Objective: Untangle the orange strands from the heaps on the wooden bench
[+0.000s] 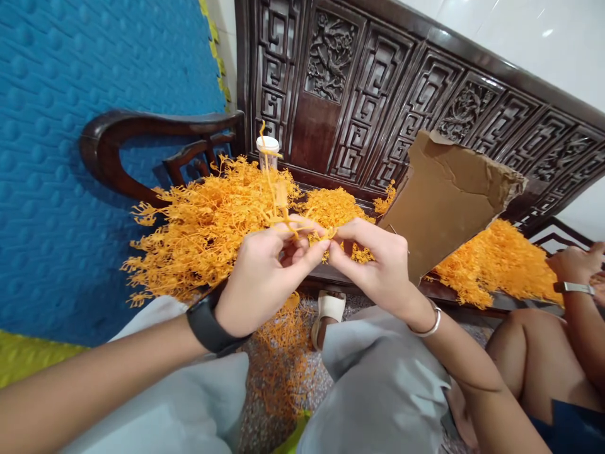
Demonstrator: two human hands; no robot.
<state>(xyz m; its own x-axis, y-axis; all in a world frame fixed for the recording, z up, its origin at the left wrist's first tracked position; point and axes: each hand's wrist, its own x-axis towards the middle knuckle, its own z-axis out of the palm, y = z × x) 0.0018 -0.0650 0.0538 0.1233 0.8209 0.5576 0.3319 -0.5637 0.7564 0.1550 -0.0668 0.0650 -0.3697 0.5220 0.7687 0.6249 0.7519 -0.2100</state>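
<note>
My left hand (265,271), with a black band on its wrist, is closed around a thin, branching orange plastic sprig (285,215). The sprig's long stems stick up above the fingers. At its right end, my right hand (378,261) pinches small orange tips between thumb and forefinger, almost touching the left thumb. Parts of the sprig are hidden by the fingers. A large heap of similar orange sprigs (203,227) lies beyond and left of my left hand. Straight behind both hands is a smaller orange pile (333,205).
The dark carved wooden bench (321,135) has a curved armrest (113,126) at left. A white-lidded clear container (268,145) stands behind the heap. A cardboard piece (449,195) leans before another orange pile (505,265). Another person's hand (574,261) is at right. Orange scraps (278,353) cover the floor.
</note>
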